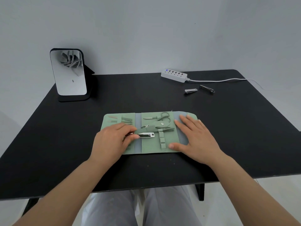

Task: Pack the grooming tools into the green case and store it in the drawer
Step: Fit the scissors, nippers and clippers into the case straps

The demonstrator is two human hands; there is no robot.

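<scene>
The left grip [114, 137] covers the near end of the large nail clipper [145, 135] and the lower pockets of the green case [151, 148] at its left panel. The right grip [193, 137] hides most of the case's right flap. The small tools [127, 119] in the far-left pockets are too small to identify. The surface [228, 128] is cut off at its left edge.

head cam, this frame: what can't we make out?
- Drawer: none in the head view; the table shows only its top.
- Large clipper: left end hidden under the left hand.
- Case right flap: mostly covered by the flat right hand.
- Small tools in left pockets: too small to identify.
</scene>
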